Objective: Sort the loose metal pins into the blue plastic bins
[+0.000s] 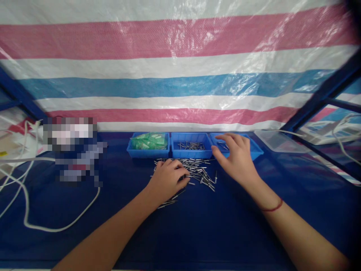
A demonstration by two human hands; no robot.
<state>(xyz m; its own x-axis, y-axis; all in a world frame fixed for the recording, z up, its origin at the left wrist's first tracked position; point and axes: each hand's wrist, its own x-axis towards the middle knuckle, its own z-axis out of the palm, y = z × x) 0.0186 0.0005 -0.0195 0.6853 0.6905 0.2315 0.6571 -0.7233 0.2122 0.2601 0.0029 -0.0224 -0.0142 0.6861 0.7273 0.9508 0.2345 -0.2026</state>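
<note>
While loose on the table [197, 233], pins [201, 171] under curled left grip [169, 177], hold unclear; right grip [237, 158] wide, just beside.

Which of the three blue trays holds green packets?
The leftmost tray: it is filled with green packets. The middle tray holds metal pins, and the right hand partly hides the rightmost tray.
</note>
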